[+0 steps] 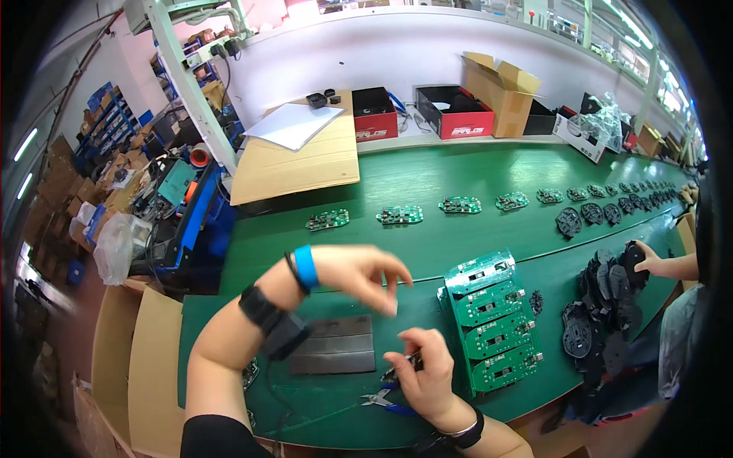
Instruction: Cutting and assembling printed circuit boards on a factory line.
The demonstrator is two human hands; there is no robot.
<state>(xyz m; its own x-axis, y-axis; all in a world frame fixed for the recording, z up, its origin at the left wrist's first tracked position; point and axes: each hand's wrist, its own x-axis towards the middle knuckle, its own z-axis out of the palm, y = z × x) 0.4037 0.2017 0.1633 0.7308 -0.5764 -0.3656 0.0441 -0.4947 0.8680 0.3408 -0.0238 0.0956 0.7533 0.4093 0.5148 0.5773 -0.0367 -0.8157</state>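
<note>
Before you runs a green workbench point(397, 172), with an open cardboard carton point(156, 374) standing by its left end. On the ledge behind it, a brown flap-top carton point(513, 111) stands beside two red-and-black boxes point(464, 124), each printed with bold white lettering across its red front; their insides look dark, the contents unclear. Farther right, a white box point(579, 141) bears small dark print and has crumpled clear plastic point(608, 122) bulging from it. Close to your right hand point(429, 378) lies a stack of green circuit-board panels point(496, 328), the top one made of four joined boards with dark chips and silvery connectors along one edge. Your left hand point(370, 278), motion-blurred, hangs above a dark grey sheet point(332, 347), fingers loosely curled around nothing visible. Your right fingers pinch a small dark piece point(413, 362), mostly hidden, just above blue-handled cutting pliers point(388, 402) whose jaws stand apart.
</note>
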